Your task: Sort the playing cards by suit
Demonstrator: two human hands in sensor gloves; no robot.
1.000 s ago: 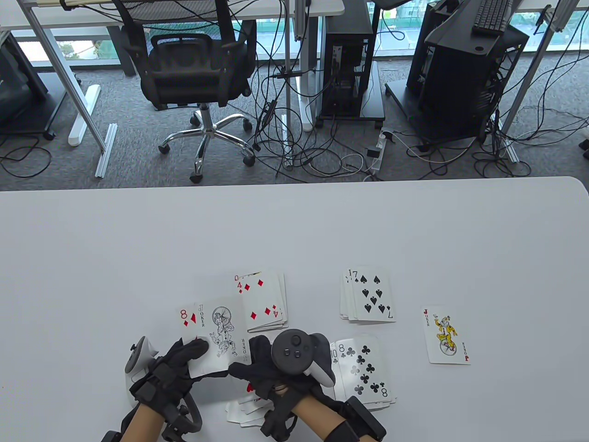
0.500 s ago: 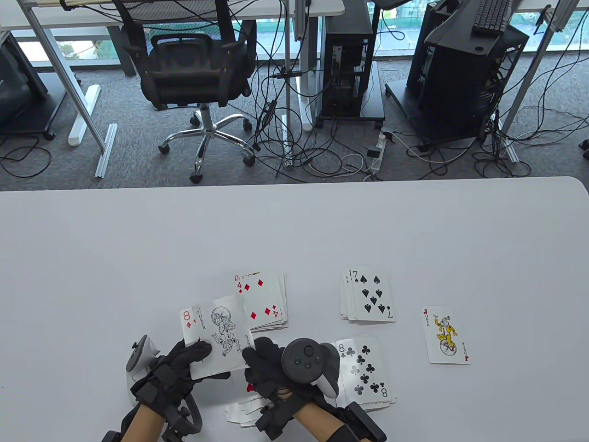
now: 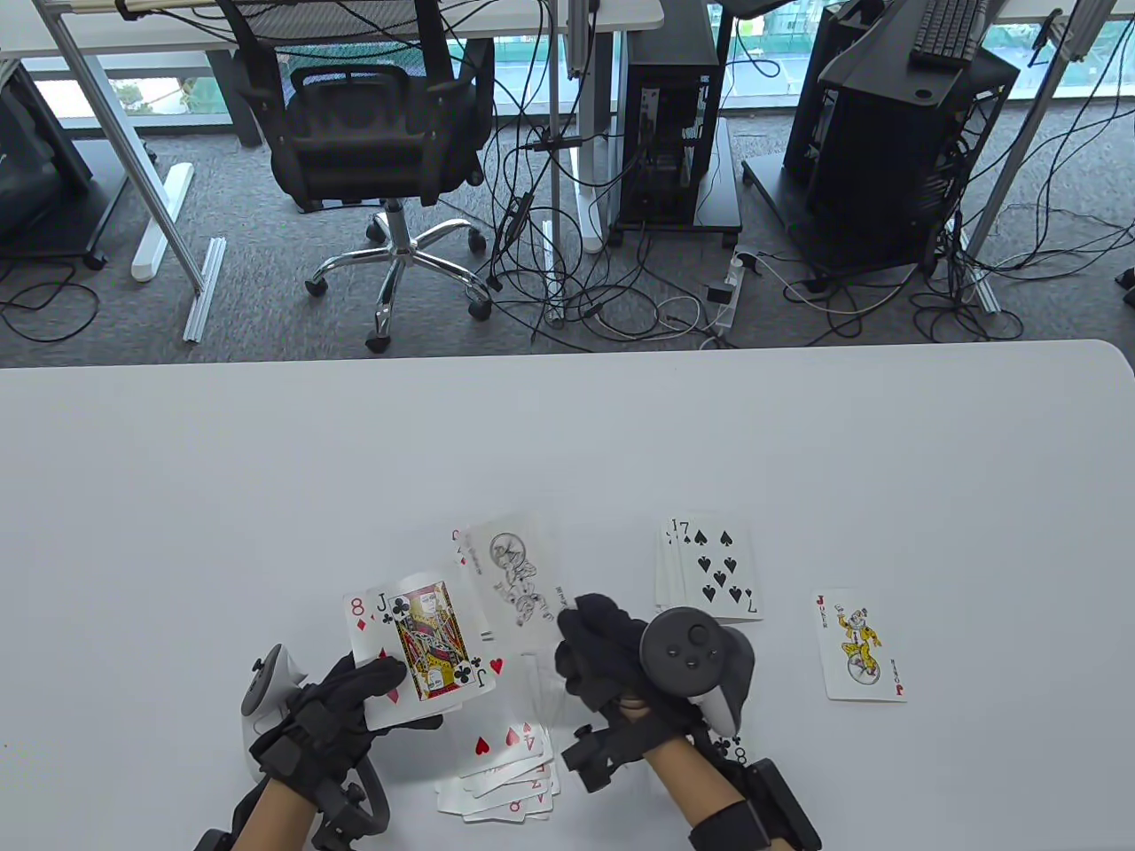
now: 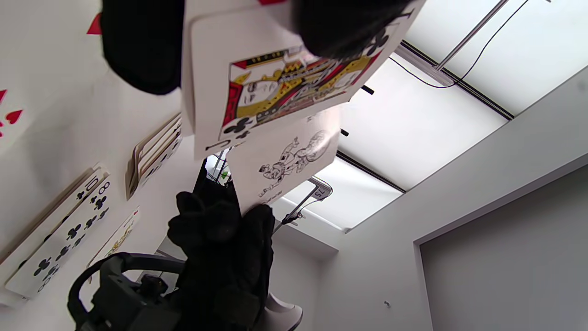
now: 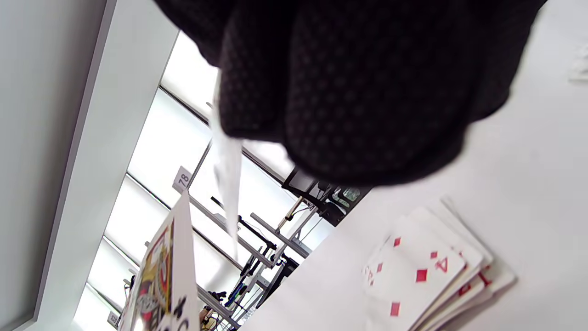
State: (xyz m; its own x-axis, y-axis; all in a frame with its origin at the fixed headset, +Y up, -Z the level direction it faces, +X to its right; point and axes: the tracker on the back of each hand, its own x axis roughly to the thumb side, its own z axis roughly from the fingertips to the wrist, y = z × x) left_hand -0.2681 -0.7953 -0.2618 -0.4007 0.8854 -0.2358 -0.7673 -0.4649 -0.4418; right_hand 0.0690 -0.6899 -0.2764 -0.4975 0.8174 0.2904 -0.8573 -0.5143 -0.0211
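My left hand (image 3: 377, 681) grips a small fan of cards. The jack of clubs (image 3: 429, 640) is on top, with an eight of diamonds (image 3: 358, 612) behind it. My right hand (image 3: 578, 631) pinches the black-and-white joker (image 3: 514, 583) by its corner and holds it above the diamonds pile (image 3: 459, 542), which it mostly covers. In the left wrist view the joker (image 4: 285, 164) hangs under the jack of clubs (image 4: 275, 89). The right wrist view shows the diamonds pile (image 5: 425, 272) with a four on top.
A spades pile (image 3: 711, 567) topped by a seven lies to the right. A colour joker (image 3: 858, 645) lies alone further right. The clubs pile (image 3: 738, 750) is mostly under my right wrist. A loose hearts pile (image 3: 501, 773) sits near the table's front edge.
My right hand pulled the black-and-white joker off the fan and carried it up and to the right, over the diamonds pile. That uncovered the jack of clubs in my left hand, and the hearts pile.
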